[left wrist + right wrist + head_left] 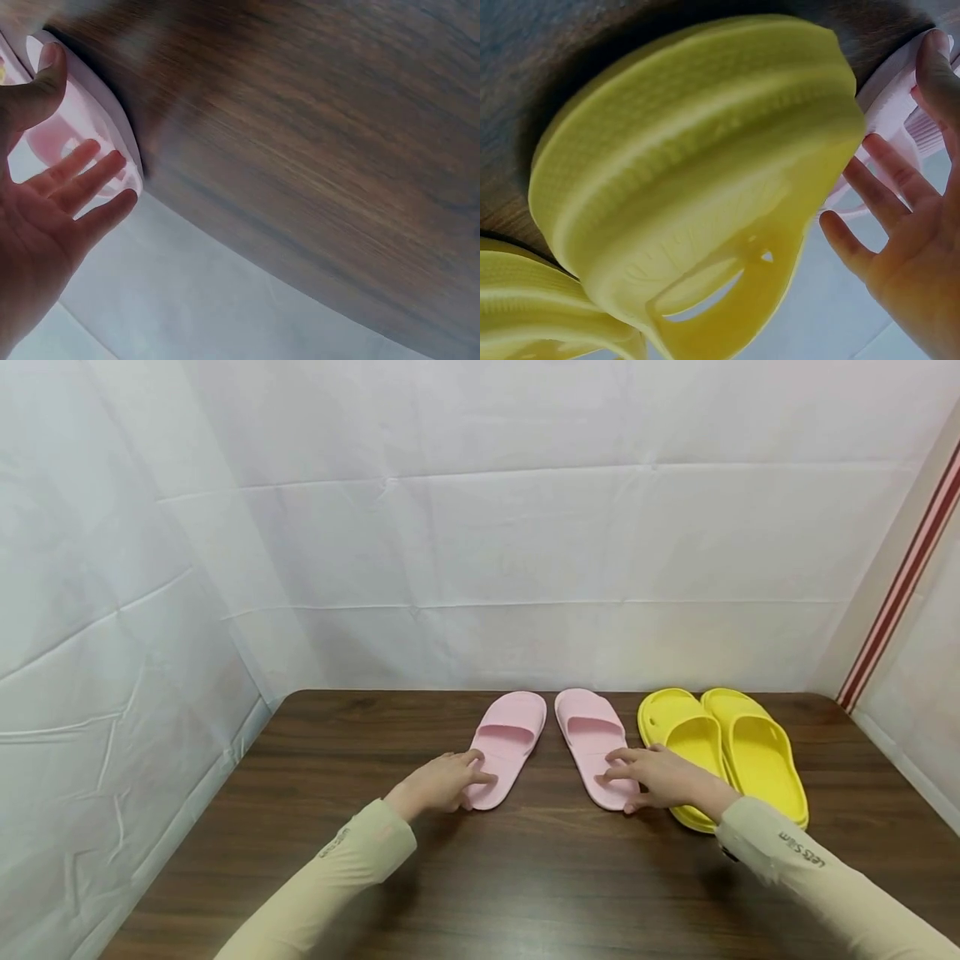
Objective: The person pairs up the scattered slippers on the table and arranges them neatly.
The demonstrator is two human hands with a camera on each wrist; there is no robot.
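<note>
Two pink slippers [517, 714] lie apart on the dark wooden table, toes toward the back and angled slightly inward. My left hand [442, 779] is at the heel end of the left pink slipper; in the left wrist view its fingers are spread beside the slipper [94, 105]. Over the heel of the other pink slipper [588, 758] hovers or rests my right hand [663, 777], fingers spread; contact is unclear. Just right of it stands a pair of yellow slippers [761, 764], side by side. The right wrist view has one yellow slipper [697, 150] close to that hand's fingers.
The wooden table [360, 727] has rounded back corners. A white cloth [480, 543] hangs behind it and continues along the left side. A red stripe [903, 581] runs down the cloth on the right.
</note>
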